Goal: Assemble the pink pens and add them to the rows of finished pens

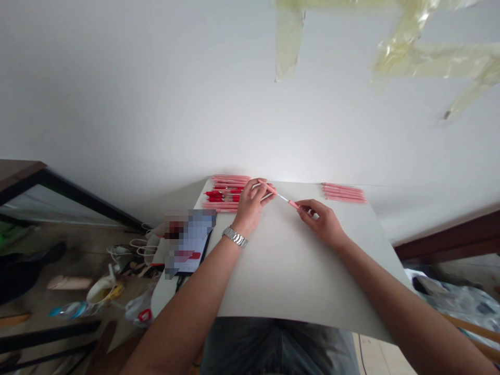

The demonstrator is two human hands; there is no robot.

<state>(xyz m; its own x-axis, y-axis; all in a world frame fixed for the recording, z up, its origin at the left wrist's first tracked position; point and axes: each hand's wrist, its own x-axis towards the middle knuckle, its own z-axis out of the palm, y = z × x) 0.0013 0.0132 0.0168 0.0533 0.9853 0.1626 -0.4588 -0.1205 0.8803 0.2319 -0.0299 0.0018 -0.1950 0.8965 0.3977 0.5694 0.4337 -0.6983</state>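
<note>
"How are you posed?"
"Wrists angled inward over the bench (pixel 281 271), my left grip (pixel 252 202) pinching the upper end of a pen (pixel 283 198), my right grip (pixel 322 221) its lower."
"Its look?"
"Slender, pink (white between), slanting down rightward."

From here the tabletop (pixel 289 271) looks smooth and matt, as does the wall (pixel 156 78). The held pink pen (pixel 271 189) seems plastic; the metal watch band (pixel 235 237) gleams. Glossy, wrinkled tape (pixel 406 54) clings far right, crinkled plastic sheeting (pixel 457 302) lies right, and the near trousers (pixel 281 344) are matt cloth.
</note>
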